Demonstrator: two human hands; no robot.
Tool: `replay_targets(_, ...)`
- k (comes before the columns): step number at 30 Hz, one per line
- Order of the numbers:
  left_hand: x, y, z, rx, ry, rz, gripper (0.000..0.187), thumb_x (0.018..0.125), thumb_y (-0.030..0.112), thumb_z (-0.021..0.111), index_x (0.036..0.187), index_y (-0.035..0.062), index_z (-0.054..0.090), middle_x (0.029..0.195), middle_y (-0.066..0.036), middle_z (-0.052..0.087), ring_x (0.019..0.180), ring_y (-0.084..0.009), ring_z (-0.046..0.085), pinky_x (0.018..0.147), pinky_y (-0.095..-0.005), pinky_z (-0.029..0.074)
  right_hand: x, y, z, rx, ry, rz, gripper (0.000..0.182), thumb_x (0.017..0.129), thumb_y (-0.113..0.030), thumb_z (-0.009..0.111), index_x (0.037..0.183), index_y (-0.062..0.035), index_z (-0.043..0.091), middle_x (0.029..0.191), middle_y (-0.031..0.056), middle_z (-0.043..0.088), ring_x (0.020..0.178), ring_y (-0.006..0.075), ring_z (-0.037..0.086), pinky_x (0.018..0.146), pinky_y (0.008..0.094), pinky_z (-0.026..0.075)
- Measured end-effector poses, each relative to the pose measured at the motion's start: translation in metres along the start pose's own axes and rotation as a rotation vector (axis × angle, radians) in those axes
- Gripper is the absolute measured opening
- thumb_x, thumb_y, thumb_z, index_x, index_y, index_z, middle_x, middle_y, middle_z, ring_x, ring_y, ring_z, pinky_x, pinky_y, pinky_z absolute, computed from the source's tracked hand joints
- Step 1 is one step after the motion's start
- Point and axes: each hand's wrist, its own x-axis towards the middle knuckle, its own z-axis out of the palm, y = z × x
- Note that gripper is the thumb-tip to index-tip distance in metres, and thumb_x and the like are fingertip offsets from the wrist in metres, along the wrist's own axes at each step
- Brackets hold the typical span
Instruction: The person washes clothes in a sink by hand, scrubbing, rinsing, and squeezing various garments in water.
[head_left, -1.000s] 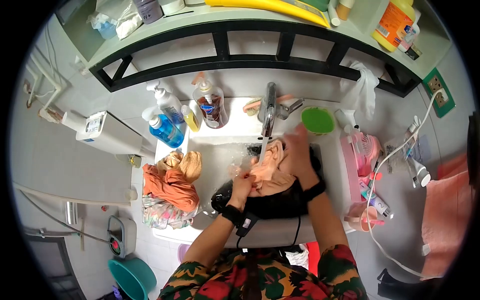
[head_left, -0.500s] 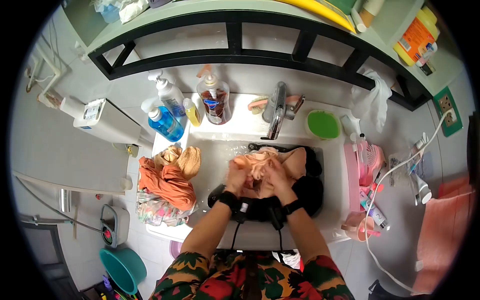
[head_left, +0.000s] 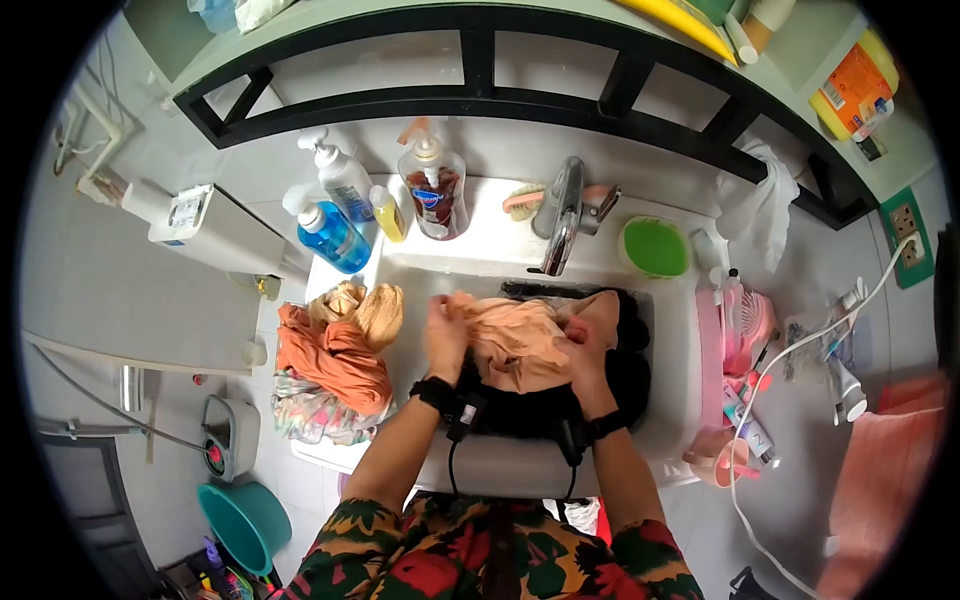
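Left hand (head_left: 446,335): fingers closed on the left edge of the peach cloth (head_left: 515,335). Right hand (head_left: 587,350): fingers bunched on its right side, thumb and fingertips pressed into the fabric. Exact finger contact on the left is too small to tell.

Cloth is mid-frame, over the basin of the sink (head_left: 520,472). Long axis runs roughly left-right, right end a bit lower in the frame; folds fan from the left hand toward the lower right. Bulk of it lies between the two hands, part sagging toward the bottom of the frame.

Nearest, bottom center: patterned top (head_left: 430,560), a black band on each wrist. Teal tub (head_left: 245,525) at lower left. Next up, black fabric (head_left: 525,408) in the sink, under and around the peach cloth. Orange cloth (head_left: 335,365) piled with floral and tan pieces, left of center on the sink rim. Pink cup (head_left: 712,458) at lower right.

Farther: faucet (head_left: 565,215) above center, green soap dish (head_left: 655,247) to its right, pump bottles upper left of center. Farthest, black rail (head_left: 540,105) across the top.
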Motion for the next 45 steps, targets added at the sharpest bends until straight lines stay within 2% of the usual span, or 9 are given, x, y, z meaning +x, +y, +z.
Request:
replay_targets(7,-0.008,0.045,-0.046,-0.524,0.101,-0.015,0.011,0.084,0.006,0.049,0.094,0.0031,0.049,0.067,-0.001,0.046,0.060,-0.0082,0.044,0.056,-0.0227,0.039,0.006,-0.038,-0.036,-0.461,0.114,-0.393,0.020,0.069,0.002,0.058,0.089,-0.0022,0.058,0.073,-0.0001,0.053,0.067,0.0084,0.049,0.061,0.0220,0.042)
replay_targets(14,-0.001,0.095,-0.083,-0.798,0.208,0.207,0.009,0.083,0.005,0.051,0.091,0.0022,0.049,0.061,0.003,0.041,0.052,-0.0057,0.036,0.048,-0.0183,0.031,-0.029,-0.130,-0.013,-0.532,0.268,-0.812,0.010,0.076,0.000,0.052,0.084,-0.0014,0.057,0.085,0.0059,0.053,0.071,0.0163,0.051,0.065,0.0248,0.042)
replay_targets(23,-0.022,0.000,-0.038,-0.693,-0.155,-0.198,0.010,0.080,0.007,0.055,0.087,0.0023,0.050,0.067,-0.001,0.052,0.059,-0.0075,0.047,0.051,-0.0210,0.040,-0.040,-0.086,-0.019,-0.622,-0.014,-0.715,0.012,0.070,0.004,0.051,0.080,-0.0019,0.056,0.076,0.0071,0.047,0.069,0.0202,0.048,0.062,0.0260,0.040)
replay_targets(27,-0.057,0.018,-0.011,-0.465,-0.419,0.050,0.041,0.071,0.009,0.063,0.109,0.0046,0.048,0.099,-0.010,0.052,0.084,-0.0192,0.053,0.071,-0.0282,0.046,-0.053,-0.099,0.008,-0.570,-0.123,-0.764,0.013,0.068,0.006,0.050,0.076,-0.0028,0.056,0.074,0.0058,0.047,0.069,0.0184,0.047,0.063,0.0257,0.040)
replay_targets(28,-0.061,0.019,-0.002,-0.345,-0.347,0.424,0.043,0.069,0.007,0.064,0.110,0.0046,0.049,0.100,-0.012,0.053,0.087,-0.0245,0.054,0.076,-0.0292,0.045,-0.054,-0.103,0.011,-0.573,-0.126,-0.764,0.013,0.068,0.006,0.050,0.076,-0.0028,0.056,0.074,0.0058,0.047,0.069,0.0184,0.047,0.063,0.0257,0.040)
replay_targets(30,-0.070,0.045,-0.009,-0.341,-0.520,0.356,0.038,0.070,0.004,0.062,0.106,0.0034,0.052,0.101,-0.013,0.054,0.088,-0.0274,0.054,0.077,-0.0292,0.044,-0.065,-0.121,0.017,-0.588,-0.204,-0.803,0.012,0.069,0.006,0.049,0.076,-0.0027,0.056,0.076,0.0048,0.048,0.069,0.0150,0.048,0.065,0.0231,0.039)
replay_targets(36,-0.040,0.039,-0.015,-0.593,-0.701,0.110,0.023,0.081,0.002,0.052,0.104,0.0012,0.056,0.098,-0.011,0.058,0.089,-0.0216,0.055,0.078,-0.0263,0.043,-0.070,-0.151,0.001,-0.384,-0.058,-0.641,0.012,0.072,0.004,0.047,0.076,-0.0019,0.057,0.078,0.0038,0.053,0.072,0.0114,0.049,0.066,0.0215,0.039)
replay_targets(38,-0.031,0.049,-0.038,-0.488,-0.504,0.410,0.024,0.086,0.012,0.050,0.105,-0.0014,0.055,0.087,-0.005,0.060,0.082,-0.0158,0.055,0.079,-0.0234,0.042,-0.068,-0.154,-0.004,-0.273,-0.064,-0.575,0.013,0.073,0.003,0.046,0.080,-0.0016,0.057,0.075,-0.0007,0.052,0.068,0.0054,0.044,0.064,0.0183,0.036)
replay_targets(45,0.003,0.070,-0.090,-0.647,-0.694,0.027,0.015,0.086,0.014,0.051,0.094,0.0044,0.059,0.083,0.000,0.060,0.072,-0.0076,0.054,0.069,-0.0223,0.044,-0.057,-0.157,-0.010,-0.208,0.074,-0.572,0.013,0.075,-0.001,0.047,0.082,-0.0012,0.058,0.075,-0.0011,0.053,0.069,0.0055,0.046,0.064,0.0186,0.037)
